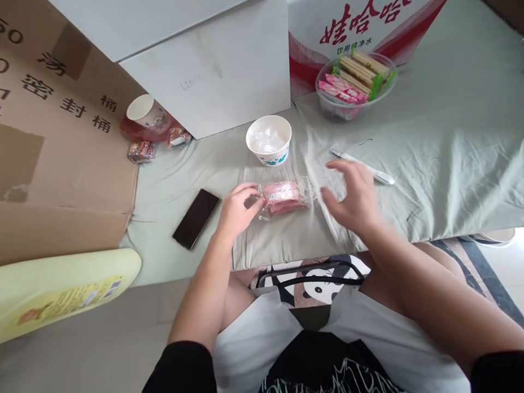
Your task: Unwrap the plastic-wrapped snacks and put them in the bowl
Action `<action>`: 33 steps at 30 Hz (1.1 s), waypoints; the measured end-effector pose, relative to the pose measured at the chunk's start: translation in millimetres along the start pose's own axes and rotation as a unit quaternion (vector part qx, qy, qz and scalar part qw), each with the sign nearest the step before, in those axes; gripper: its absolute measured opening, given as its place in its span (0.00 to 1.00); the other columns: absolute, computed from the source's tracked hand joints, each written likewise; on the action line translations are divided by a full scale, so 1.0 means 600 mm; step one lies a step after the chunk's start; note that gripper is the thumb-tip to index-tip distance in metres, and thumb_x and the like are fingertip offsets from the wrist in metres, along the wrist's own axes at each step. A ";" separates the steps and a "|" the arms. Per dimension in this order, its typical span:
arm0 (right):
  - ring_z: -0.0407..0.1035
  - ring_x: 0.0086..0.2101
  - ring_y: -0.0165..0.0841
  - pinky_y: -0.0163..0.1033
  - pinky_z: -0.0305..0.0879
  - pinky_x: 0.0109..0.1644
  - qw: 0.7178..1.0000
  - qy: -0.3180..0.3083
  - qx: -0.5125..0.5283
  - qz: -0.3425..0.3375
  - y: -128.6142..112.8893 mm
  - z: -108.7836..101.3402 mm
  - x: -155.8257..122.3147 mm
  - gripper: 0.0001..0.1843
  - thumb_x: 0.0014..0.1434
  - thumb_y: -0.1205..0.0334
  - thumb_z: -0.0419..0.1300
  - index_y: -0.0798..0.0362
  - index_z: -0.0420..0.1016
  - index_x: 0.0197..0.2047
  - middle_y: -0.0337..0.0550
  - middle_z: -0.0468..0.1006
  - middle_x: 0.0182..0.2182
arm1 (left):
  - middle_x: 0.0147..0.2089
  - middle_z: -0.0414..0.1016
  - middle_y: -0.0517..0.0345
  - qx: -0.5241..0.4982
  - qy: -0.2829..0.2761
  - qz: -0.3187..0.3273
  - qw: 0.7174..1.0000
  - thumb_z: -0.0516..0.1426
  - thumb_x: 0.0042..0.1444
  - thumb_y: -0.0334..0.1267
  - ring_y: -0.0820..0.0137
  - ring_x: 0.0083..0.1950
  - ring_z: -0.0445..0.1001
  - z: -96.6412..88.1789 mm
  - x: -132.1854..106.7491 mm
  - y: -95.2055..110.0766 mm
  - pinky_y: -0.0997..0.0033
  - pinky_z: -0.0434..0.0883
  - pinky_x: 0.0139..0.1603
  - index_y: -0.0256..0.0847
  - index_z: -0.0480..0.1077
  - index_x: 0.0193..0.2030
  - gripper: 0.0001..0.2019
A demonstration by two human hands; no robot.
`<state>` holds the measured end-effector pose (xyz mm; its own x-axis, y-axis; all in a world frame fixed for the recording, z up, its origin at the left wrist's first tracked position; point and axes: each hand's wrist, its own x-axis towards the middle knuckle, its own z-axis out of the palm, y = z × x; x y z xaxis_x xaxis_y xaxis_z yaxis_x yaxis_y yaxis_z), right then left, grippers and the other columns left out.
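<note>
A pink item in a clear plastic wrapper [283,196] lies on the cloth-covered table in front of me. My left hand [240,210] pinches the wrapper's left end between thumb and fingers. To the right of the packet, my right hand [354,191] is raised with thumb and fingers apart, holding nothing; it is slightly blurred. Just behind the packet stands a white paper bowl [275,158] with crumpled clear plastic inside. A white utility knife [362,165] lies beyond my right hand, partly behind it.
A black phone [196,218] lies left of my left hand. At the back right is a clear plastic bowl of wrapped snacks [327,103]. White boxes [229,71] and a brown carton [61,158] border the table. A paper cup [143,112] and small packets [141,152] sit left.
</note>
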<state>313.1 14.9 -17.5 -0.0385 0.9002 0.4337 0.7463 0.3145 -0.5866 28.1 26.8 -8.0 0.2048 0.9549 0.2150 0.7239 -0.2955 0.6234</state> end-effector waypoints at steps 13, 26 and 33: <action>0.77 0.33 0.38 0.51 0.69 0.49 0.968 -0.165 0.026 -0.188 -0.033 -0.038 -0.051 0.06 0.64 0.56 0.59 0.47 0.74 0.41 0.37 0.83 0.30 | 0.30 0.81 0.62 -0.092 -0.171 0.048 0.980 0.60 0.60 0.36 0.72 0.28 0.78 -0.092 -0.072 0.083 0.73 0.75 0.29 0.45 0.76 0.38 0.02; 0.69 0.62 0.43 0.51 0.68 0.62 0.969 -0.114 -0.010 -0.220 -0.083 0.057 -0.034 0.21 0.66 0.72 0.54 0.47 0.75 0.58 0.44 0.79 0.59 | 0.56 0.76 0.47 -0.006 -0.121 -0.196 0.973 0.65 0.53 0.42 0.55 0.58 0.75 -0.043 -0.024 0.010 0.53 0.69 0.64 0.40 0.74 0.30 0.08; 0.67 0.63 0.49 0.56 0.70 0.62 0.981 -0.172 0.035 -0.086 -0.063 0.069 -0.008 0.28 0.62 0.65 0.59 0.48 0.69 0.65 0.49 0.75 0.63 | 0.58 0.79 0.52 -0.599 -0.090 -0.291 0.741 0.64 0.47 0.44 0.54 0.58 0.78 -0.033 -0.013 0.060 0.58 0.78 0.49 0.41 0.62 0.28 0.15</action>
<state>257.5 11.4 -25.7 -0.3907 0.8769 0.2799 0.6623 0.4790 -0.5761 39.6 8.3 27.7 0.2512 0.8866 -0.3884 -0.3570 0.4578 0.8142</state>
